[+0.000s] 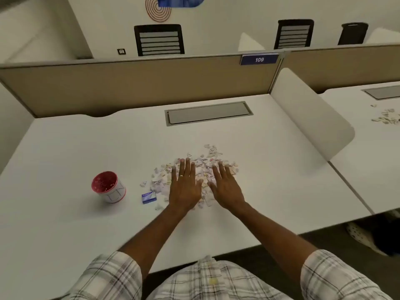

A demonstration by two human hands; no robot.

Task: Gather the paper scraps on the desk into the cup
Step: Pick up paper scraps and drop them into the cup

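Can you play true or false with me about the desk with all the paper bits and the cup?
1. Both hands lie flat on the scraps. True: the left hand and right hand are spread open, palms down.
2. The cup lies on its side. False: it stands upright, open end up.
3. The cup is to the right of the scraps. False: it is to their left.
4. A small blue box sits between the cup and the scraps. True.
5. The left hand wears a ring. True.
6. The sign on the divider says 205. False: it says 109.
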